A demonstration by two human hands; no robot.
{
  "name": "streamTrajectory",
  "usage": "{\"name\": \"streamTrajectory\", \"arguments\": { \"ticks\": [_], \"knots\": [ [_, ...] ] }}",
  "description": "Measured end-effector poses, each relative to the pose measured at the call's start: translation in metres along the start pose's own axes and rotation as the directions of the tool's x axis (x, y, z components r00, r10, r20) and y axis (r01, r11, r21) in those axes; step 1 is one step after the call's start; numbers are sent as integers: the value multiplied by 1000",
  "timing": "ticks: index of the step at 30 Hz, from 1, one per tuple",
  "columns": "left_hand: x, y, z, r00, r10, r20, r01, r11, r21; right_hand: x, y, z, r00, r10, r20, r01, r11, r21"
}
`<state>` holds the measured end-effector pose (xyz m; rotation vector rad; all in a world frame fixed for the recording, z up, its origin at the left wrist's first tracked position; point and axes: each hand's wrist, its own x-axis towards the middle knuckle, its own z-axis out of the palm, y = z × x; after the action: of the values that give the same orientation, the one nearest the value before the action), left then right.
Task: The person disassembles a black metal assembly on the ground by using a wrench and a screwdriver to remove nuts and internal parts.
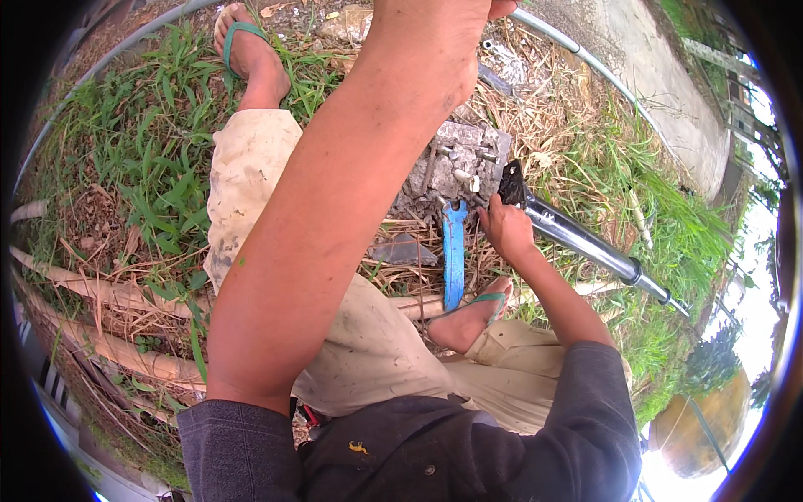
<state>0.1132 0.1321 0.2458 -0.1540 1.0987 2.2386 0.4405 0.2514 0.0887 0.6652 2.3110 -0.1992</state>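
A rough grey concrete block [456,163] with several metal bolts set in it sits on the ground in front of me. My right hand [508,227] is at the block's near right edge, its fingers curled in by a bolt end; what they hold, if anything, is hidden. Just left of it lies a blue open-ended spanner [453,255], its jaw against the block. My left forearm reaches across the view and over the block's left side. Most of my left hand [500,9] is cut off at the upper edge, with only a fingertip showing.
A shiny black pole [581,238] with black plastic at its end slants away to the right. A grey pipe [577,50] curves behind the block. Bamboo poles [109,293] lie at the left. My sandalled feet stand either side, among grass and dry straw.
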Motion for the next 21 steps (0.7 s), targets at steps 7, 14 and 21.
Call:
{"name": "streamTrajectory", "arguments": {
  "ticks": [7, 14, 21],
  "knots": [
    [-2, 1, -5, 998, 28, 52, -28, 1000, 3, -2, -7, -19, 1000, -1, -3, 1, 1000, -2],
    [0, 8, 7, 995, -86, -57, 89, 995, 52, 1, -6, -12, 996, 75, -58, -71, 995, 68],
    [0, 6, 7, 998, -66, -23, 67, 997, 46, 1, 7, 13, 997, 47, -66, -37, 990, 135]
  ]
}}
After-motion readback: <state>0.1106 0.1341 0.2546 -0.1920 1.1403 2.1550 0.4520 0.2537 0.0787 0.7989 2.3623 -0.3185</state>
